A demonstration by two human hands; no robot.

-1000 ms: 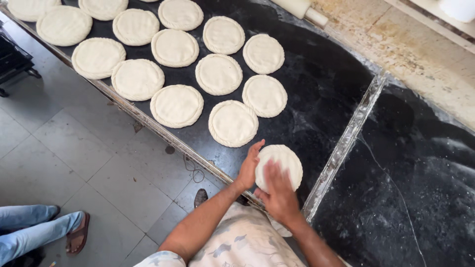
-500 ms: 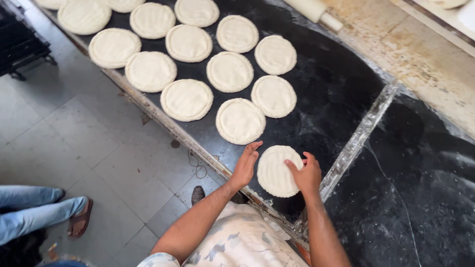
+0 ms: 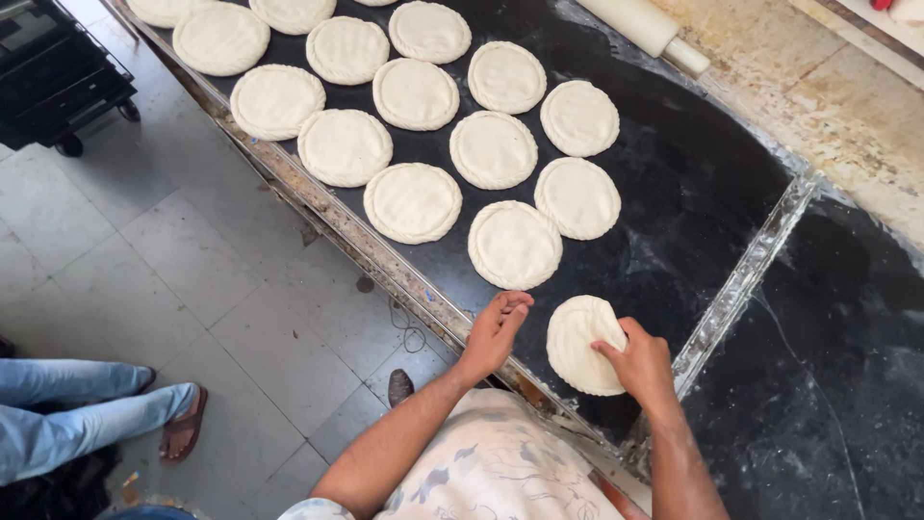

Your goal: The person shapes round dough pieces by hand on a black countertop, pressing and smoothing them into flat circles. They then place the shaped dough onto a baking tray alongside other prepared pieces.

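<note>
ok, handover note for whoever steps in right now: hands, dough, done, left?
Left hand: empty, fingers curled, resting at the near edge of the black floured worktop, beside the nearest disc.
Right hand: fingertips pinching the right rim of the nearest round pale dough disc, which lies flat on the worktop.
Done: finished flat dough discs with crimped rims sit in rows further up the worktop.
Left: the nearest disc's rim looks only partly crimped; likely finish it.
Pale wooden rolling pin lies at the far edge, untouched.

Dough rounds in rows on counter — rolling pin behind.
</note>
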